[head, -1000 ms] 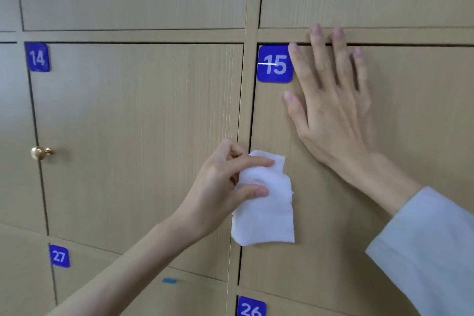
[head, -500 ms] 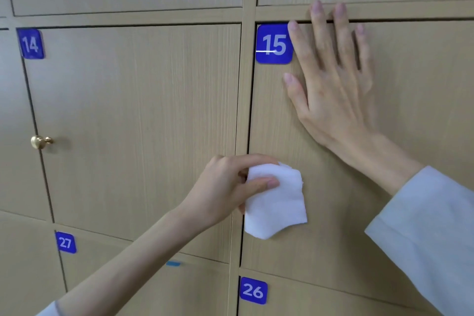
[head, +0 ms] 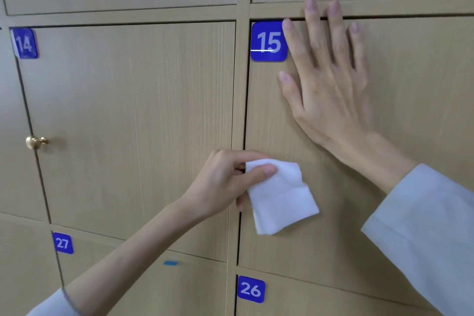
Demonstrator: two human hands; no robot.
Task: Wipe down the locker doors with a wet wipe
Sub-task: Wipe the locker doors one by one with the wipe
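A wall of light wood-grain locker doors fills the view, and door 15 is the one in hand, with door 14 to its left and doors 27 and 26 below. The right hand lies flat on door 15 with fingers straight and spread, steadying it. The left hand pinches the folded white wet wipe between thumb and curled fingers, low on door 15's left edge. No damp streaks show on any door, so how much is already wiped cannot be told; most of door 15 and its neighbours likely remain. Smallest are the blue number plate 15 and door 14's brass knob.
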